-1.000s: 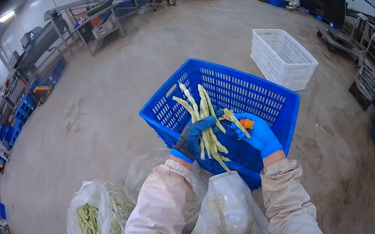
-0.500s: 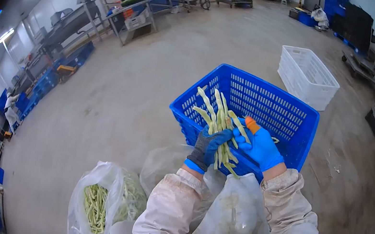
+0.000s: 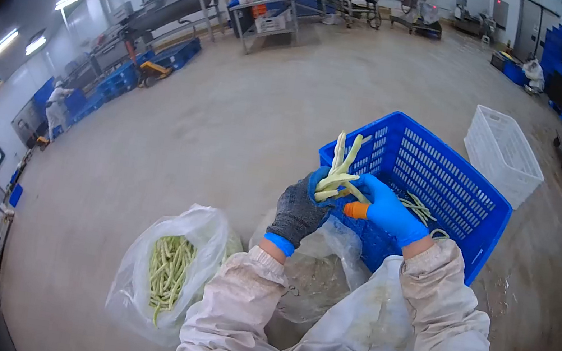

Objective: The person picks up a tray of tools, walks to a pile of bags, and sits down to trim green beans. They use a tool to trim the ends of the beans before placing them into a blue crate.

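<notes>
A bunch of pale green beans (image 3: 342,166) stands up out of my left hand (image 3: 304,208), which wears a grey and blue work glove and is closed round it. My right hand (image 3: 392,210), in a blue glove with an orange cover on one digit, pinches at the beans from the right side. Both hands are over the near left edge of a blue slatted crate (image 3: 442,167). Inside the crate lie several loose beans (image 3: 418,208). Down to the left, an open clear plastic bag (image 3: 204,226) holds many cut bean pieces (image 3: 170,268).
Another clear bag (image 3: 312,282) lies between my forearms and the crate. Behind the crate stands a white crate (image 3: 504,154). A conveyor (image 3: 201,4), a metal table (image 3: 268,21) and machines line the far wall. A person (image 3: 57,109) in white is far left.
The view has turned left, so the surroundings appear further right. The bean bunch is now held more upright, and its lower ends no longer hang visibly below my left hand.
</notes>
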Available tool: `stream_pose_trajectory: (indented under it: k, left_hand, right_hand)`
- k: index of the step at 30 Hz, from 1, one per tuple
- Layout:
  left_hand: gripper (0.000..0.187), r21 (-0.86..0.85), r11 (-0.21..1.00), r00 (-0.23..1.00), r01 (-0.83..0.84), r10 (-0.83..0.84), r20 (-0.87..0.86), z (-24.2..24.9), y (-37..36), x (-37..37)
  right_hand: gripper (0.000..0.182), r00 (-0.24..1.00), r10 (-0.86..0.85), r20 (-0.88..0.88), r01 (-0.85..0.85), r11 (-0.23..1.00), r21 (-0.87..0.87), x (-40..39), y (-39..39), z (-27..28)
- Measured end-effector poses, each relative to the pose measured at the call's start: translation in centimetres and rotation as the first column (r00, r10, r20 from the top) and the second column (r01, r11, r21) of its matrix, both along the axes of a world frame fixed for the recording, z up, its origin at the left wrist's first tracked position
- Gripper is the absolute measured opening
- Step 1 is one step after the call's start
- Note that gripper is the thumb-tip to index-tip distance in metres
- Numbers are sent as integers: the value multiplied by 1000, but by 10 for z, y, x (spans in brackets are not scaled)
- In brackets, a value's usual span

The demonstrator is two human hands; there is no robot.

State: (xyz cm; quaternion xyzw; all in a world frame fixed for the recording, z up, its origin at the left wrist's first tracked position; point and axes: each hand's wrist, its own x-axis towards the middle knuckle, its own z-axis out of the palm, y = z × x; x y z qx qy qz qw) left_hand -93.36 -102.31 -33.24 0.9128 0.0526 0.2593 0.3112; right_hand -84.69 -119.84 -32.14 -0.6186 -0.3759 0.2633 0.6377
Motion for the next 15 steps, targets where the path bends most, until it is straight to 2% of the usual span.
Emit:
stream_pose_trajectory:
  k: [2,4,5,7,8,10,11,13,15]
  left_hand:
    - [55,16,1000,999,-5,6,-33,13,9,-16]
    - [56,66,998,997,-17,22,-75,20,13,-27]
    - [56,62,998,997,-28,32,-70,21,17,-30]
    - [58,135,990,995,-36,48,-84,24,24,-36]
    - [58,132,990,995,-45,56,-79,25,29,-38]
    - [56,65,997,998,-29,32,-50,29,39,-42]
    - [56,64,997,998,-36,39,-44,29,41,-43]
    - [54,151,985,995,-88,93,-21,31,44,-46]
    - [55,192,977,993,-88,101,-58,34,44,-48]
  right_hand:
    - [49,997,8,79,-3,998,-68,3,17,-10]
    - [46,990,140,-22,-141,988,-66,1,29,-11]
    - [46,988,150,-18,-151,986,-70,-1,33,-11]
    - [38,987,138,-77,-136,990,26,-13,40,-1]
    - [38,987,146,-73,-144,989,22,-7,45,-14]
    - [35,974,59,-220,-50,998,46,6,55,-43]
    - [35,975,65,-214,-57,997,45,4,55,-51]
    - [34,951,98,-292,-78,994,79,-19,56,-39]
    - [36,958,109,-264,-79,990,120,-32,61,-25]
